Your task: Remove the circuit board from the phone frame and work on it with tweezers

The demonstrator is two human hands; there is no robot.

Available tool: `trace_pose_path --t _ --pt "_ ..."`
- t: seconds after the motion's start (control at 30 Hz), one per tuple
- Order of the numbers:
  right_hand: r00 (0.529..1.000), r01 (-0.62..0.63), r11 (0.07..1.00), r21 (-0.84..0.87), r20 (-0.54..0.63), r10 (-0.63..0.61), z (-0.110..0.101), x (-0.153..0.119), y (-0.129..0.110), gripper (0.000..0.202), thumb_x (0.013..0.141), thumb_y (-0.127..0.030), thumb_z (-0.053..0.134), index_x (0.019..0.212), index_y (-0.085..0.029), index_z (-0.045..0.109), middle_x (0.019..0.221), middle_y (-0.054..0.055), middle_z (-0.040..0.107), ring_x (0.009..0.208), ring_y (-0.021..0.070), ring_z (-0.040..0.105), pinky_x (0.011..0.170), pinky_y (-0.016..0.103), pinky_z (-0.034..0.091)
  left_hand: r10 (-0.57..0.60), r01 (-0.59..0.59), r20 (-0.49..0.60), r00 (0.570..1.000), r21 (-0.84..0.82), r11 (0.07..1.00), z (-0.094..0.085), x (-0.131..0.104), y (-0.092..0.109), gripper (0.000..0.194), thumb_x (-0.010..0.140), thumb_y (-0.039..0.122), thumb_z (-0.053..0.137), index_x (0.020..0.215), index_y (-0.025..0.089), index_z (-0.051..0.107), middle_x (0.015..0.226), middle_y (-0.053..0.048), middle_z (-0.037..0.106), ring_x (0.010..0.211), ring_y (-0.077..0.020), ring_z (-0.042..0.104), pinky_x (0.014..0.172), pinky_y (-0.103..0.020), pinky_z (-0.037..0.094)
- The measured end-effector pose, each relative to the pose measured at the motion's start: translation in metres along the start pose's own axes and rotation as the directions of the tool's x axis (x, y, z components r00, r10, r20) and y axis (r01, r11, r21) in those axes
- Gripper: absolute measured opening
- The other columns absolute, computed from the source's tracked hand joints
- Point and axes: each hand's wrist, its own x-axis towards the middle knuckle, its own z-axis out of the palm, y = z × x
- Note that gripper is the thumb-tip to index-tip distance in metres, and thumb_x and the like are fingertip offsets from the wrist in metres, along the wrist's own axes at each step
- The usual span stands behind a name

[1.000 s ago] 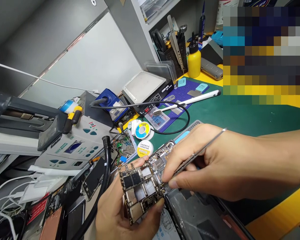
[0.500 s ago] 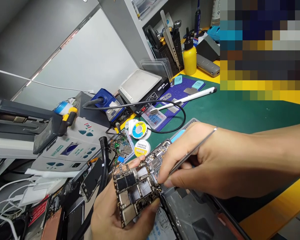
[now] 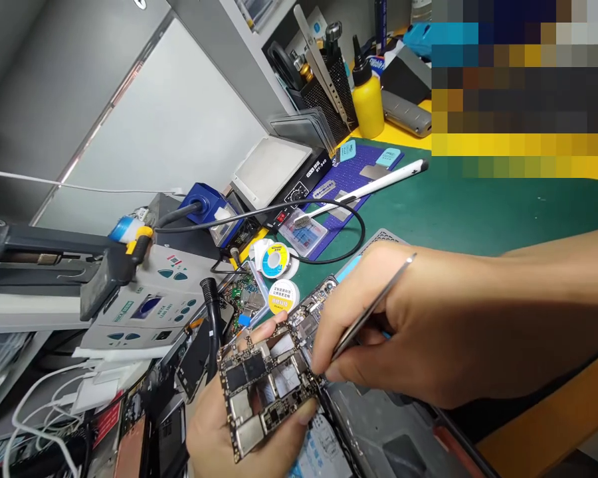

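Note:
My left hand [image 3: 274, 441] grips a phone circuit board [image 3: 279, 401] by its edges, thumb at the lower edge and fingers behind. The board is tilted, with black chips, silver shields and openings. My right hand [image 3: 379, 325] pinches a slim metal tool [image 3: 366, 312], whose upper end sticks out above the knuckles. Its lower end, hidden by the fingertips, is at the board's right edge. Behind and under both hands lies an opened phone [image 3: 311, 312] with bare components, partly covered by the right hand.
Two small round spools [image 3: 275, 260] and a tray of board parts [image 3: 249, 295] sit beyond the left hand. A white brush [image 3: 373, 189] lies on the purple mat [image 3: 336, 232]. At left stand a rework station [image 3: 154, 305] and a black hose [image 3: 212, 325]; a heating plate [image 3: 274, 172] is at the back.
The view has shifted slightly. The circuit board has tilted a little in my left hand, and the tool in my right hand stands a bit steeper.

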Motion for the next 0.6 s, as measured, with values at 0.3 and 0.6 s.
trace_pose_path --t 0.3,0.6 --pt "0.989 0.134 0.990 0.031 -0.062 -0.132 0.0056 -0.0030 0.0052 0.018 0.080 -0.010 0.068 0.080 -0.024 0.079 0.047 -0.012 0.051 0.036 0.0023 0.041 0.030 0.007 0.030 -0.011 0.011 0.035 0.999 0.009 1.000 -0.0037 -0.0011 -0.0026 0.045 0.080 0.033 0.079 0.121 0.018 0.069 0.108 -0.012 0.077 0.102 -0.0322 0.076 0.097 -0.048 0.061" --pt "0.977 0.189 0.981 0.053 -0.111 -0.182 0.0101 -0.0027 0.0102 0.019 0.080 -0.008 0.067 0.078 -0.022 0.078 0.044 -0.012 0.047 0.034 0.0027 0.036 0.027 0.012 0.026 0.028 -0.029 0.035 0.999 0.049 0.998 -0.0017 0.0002 -0.0033 0.047 0.083 0.035 0.076 0.127 0.022 0.066 0.108 -0.011 0.078 0.100 -0.0308 0.077 0.092 -0.045 0.063"
